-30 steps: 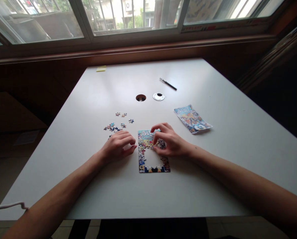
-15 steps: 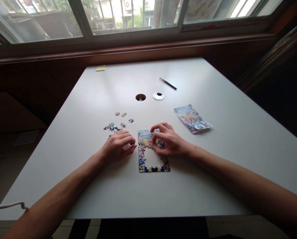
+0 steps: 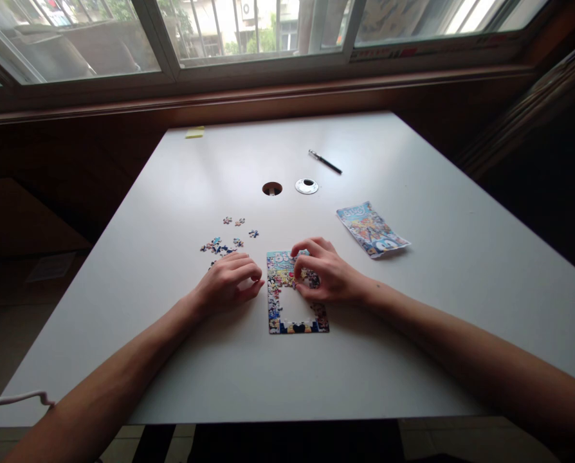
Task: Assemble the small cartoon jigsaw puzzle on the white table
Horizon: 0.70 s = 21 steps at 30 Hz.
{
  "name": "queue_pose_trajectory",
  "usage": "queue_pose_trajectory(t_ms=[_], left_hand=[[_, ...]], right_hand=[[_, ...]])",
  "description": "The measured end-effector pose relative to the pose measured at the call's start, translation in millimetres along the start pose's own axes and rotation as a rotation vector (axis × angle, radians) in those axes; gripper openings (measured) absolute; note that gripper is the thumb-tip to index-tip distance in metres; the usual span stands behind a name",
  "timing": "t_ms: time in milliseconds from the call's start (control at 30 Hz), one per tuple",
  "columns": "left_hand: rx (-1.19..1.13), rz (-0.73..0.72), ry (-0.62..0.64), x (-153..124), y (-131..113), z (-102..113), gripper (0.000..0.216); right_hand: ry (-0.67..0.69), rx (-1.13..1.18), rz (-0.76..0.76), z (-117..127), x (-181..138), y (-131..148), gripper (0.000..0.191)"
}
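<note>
A partly assembled jigsaw puzzle [image 3: 299,328] lies on the white table, with colourful cartoon figures around a bare white gap in its lower middle. My right hand [image 3: 323,273] rests over its upper right side, thumb and index finger pinched on a small puzzle piece [image 3: 294,283] at the upper edge of the gap. The fingers partly hide that piece. Just left of the puzzle, my left hand [image 3: 229,280] rests with curled fingers, thumb and index close together; whatever they hold, if anything, is hidden. Several loose puzzle pieces [image 3: 216,245] lie beyond it, partly covered by the hand.
A creased picture sheet [image 3: 372,230] lies to the right of the puzzle. Further back are a black pen [image 3: 325,161], a round cable hole [image 3: 272,189] and its silver cover [image 3: 307,186]. A yellow sticky note [image 3: 195,132] sits at the far left edge; a white cable [image 3: 17,399] crosses the near left corner.
</note>
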<state>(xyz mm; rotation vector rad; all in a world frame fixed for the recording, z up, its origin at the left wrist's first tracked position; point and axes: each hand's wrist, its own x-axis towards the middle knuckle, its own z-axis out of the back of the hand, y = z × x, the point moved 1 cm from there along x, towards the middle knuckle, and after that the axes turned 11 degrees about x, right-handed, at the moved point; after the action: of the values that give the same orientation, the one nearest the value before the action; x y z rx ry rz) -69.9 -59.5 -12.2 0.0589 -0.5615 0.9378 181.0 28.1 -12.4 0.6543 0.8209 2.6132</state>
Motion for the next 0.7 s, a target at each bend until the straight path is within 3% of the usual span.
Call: queue_pose_trajectory(t_ms=[700], left_hand=[[-0.007,-0.003,0.001,0.2,-0.6,0.0,0.012]], right_hand=[[-0.028,0.031,0.044,2.9,-0.8,-0.8,0.008]])
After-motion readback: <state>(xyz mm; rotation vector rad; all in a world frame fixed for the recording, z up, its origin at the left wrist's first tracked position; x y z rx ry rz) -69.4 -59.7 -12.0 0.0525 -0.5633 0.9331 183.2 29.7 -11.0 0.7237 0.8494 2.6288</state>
